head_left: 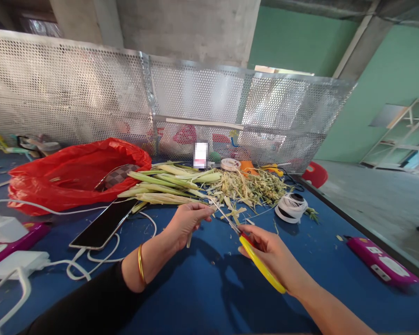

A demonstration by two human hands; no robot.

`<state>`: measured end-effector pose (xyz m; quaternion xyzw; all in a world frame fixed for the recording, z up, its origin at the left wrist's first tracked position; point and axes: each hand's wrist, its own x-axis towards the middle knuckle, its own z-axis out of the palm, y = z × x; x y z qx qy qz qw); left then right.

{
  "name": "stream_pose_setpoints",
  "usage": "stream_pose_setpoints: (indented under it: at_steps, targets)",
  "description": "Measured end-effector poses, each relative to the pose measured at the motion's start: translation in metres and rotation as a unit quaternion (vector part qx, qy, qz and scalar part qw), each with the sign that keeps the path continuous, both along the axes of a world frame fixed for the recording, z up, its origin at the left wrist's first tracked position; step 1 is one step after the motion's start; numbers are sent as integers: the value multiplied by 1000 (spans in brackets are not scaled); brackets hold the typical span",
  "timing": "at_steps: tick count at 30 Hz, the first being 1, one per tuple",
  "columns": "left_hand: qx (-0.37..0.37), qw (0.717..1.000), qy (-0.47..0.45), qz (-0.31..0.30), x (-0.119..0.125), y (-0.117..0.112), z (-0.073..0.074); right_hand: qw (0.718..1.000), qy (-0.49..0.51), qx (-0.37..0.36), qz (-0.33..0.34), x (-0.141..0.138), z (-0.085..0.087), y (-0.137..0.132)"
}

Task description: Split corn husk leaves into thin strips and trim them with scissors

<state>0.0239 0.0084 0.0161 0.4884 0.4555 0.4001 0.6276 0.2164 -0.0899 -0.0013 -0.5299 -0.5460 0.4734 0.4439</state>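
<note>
My right hand point(265, 249) grips yellow-handled scissors point(261, 266), whose blades point up and left toward the fingertips of my left hand point(188, 221). The left fingers are pinched together on a thin pale plant strip point(189, 240), its end poking out below them. Just beyond the hands lies a bundle of pale green stalks point(171, 184), spread sideways. To its right is a heap of dry trimmings point(251, 188), with small scraps scattered near the blade tips. A spool of white cord point(291, 208) stands right of the heap.
A red plastic bag point(66, 167) gapes open at the left, beside a phone point(104, 225) on a white charging cable. A purple pack point(380, 260) lies at the right edge of the blue table point(195, 298). Perforated metal panels point(195, 93) close off the back.
</note>
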Motion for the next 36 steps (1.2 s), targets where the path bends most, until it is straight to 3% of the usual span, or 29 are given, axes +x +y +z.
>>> stream_pose_setpoints:
  at_steps: [3,5,9,11,13,15,17,19,21,28,36]
  targets:
    - [-19,999,-13,28,-3,2,2,997,-71,7,5,6,-3,-1]
    - [-26,997,-37,60,-6,4,4,984,-177,14,8,10,-4,-3]
    - [-33,993,-76,81,-11,7,12,896,-438,70,28,16,-3,-11]
    - [-42,992,-81,86,-11,6,14,846,-522,91,58,16,2,-14]
    - [-54,991,-92,83,-9,4,13,819,-558,110,72,13,11,-14]
    - [-57,990,-110,68,-5,1,11,842,-520,135,51,6,21,-9]
    - [-54,989,-130,54,-2,-3,9,908,-392,147,5,-5,30,3]
    - [-49,986,-151,49,0,-5,7,954,-269,132,-23,-20,33,18]
    - [-45,983,-171,51,0,-7,6,982,-168,82,16,-34,29,33]
    - [-40,977,-176,118,-1,-4,5,998,1,38,-45,-42,7,50]
    - [-33,982,-122,138,1,-5,0,986,72,67,-138,-31,4,50]
